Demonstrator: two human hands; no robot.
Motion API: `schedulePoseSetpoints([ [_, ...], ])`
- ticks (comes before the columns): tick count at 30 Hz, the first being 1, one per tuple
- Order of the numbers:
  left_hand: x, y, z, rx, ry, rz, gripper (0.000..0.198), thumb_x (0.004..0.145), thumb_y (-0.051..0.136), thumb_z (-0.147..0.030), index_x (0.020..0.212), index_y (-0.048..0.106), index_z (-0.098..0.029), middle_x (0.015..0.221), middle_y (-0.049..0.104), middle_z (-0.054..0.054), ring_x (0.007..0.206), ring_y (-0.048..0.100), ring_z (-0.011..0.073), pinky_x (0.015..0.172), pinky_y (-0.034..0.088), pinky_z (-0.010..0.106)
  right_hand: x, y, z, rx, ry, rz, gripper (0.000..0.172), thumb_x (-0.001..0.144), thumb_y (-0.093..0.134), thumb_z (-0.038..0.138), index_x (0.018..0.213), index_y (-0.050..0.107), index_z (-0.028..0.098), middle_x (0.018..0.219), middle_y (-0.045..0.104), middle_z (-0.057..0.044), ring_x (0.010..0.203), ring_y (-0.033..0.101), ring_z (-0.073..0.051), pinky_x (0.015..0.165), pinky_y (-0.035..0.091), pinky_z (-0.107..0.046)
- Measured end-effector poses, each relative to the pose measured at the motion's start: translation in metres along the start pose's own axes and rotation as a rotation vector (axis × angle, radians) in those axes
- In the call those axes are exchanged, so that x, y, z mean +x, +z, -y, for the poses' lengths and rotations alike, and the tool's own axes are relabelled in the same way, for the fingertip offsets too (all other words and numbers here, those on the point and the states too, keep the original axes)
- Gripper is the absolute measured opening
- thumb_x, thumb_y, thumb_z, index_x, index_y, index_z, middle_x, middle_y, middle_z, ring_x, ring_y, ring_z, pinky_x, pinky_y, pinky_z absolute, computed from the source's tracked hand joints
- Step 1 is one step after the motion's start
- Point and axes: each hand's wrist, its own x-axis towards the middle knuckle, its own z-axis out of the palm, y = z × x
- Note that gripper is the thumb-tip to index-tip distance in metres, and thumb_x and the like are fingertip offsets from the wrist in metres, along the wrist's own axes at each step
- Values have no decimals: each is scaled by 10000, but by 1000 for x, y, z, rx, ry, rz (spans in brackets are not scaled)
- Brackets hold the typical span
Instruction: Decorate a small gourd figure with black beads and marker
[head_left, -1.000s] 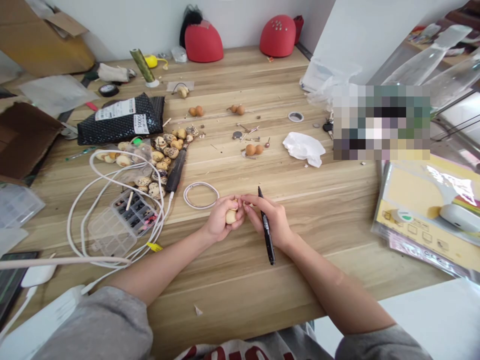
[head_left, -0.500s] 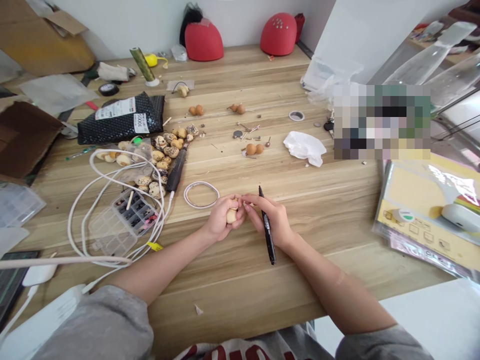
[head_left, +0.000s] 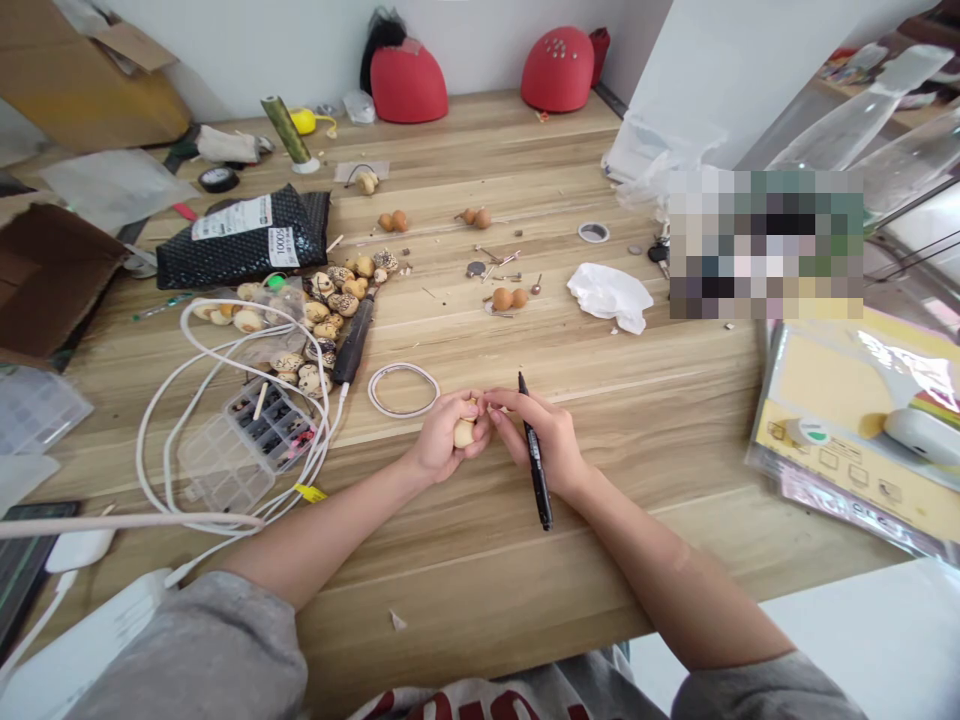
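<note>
My left hand (head_left: 438, 440) is closed around a small pale gourd (head_left: 463, 433), whose rounded lower end shows between the fingers. A black marker pen (head_left: 538, 482) lies across my right hand (head_left: 559, 445), tucked between the fingers and slanting down toward me. The thumb and forefinger of that hand come together at the gourd's upper end, close to the left fingertips. Whether they pinch something tiny there I cannot make out. Just beyond my left hand a white ring-shaped loop (head_left: 373, 398) rests on the wooden table (head_left: 480, 580).
Left of my hands are a pile of patterned gourds (head_left: 322, 325), a black cordless tool (head_left: 354, 340), coiled white cable (head_left: 142, 440) and a divided plastic box (head_left: 232, 460). Brown gourds (head_left: 510, 298), small metal bits and a crumpled white sheet (head_left: 611, 295) lie farther back. Yellow packaging (head_left: 847, 400) is at right.
</note>
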Motion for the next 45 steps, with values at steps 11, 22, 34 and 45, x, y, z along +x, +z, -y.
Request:
schedulePoseSetpoints([
  [11,1,0,-1,0,5,3,104,635,536,-223,614,467,-148,418,451,-45,290,361,52,298,218,146,-1,1,-1,10,22,12,234,872,512,152,1068,617,223,1004,715,-47,884,680,-138,789,545,-240],
  [22,0,1,-1,-6,-1,-3,112,620,545,-223,601,466,-147,413,451,-46,288,360,50,299,212,145,-1,0,0,4,9,-1,229,872,510,152,1057,620,227,982,719,-44,865,684,-136,777,550,-240],
  [34,0,-1,2,27,9,48,171,666,573,-250,763,456,-171,427,482,-58,293,357,60,295,225,142,-1,0,2,36,16,-70,202,867,515,149,1012,639,215,1038,710,-70,917,689,-156,822,558,-278],
  [45,0,-4,4,35,-29,38,254,671,555,-250,865,397,-210,451,526,-72,327,424,88,332,266,144,-2,1,1,91,14,-29,146,857,549,164,887,683,213,1062,708,-84,1021,670,-211,837,567,-324],
])
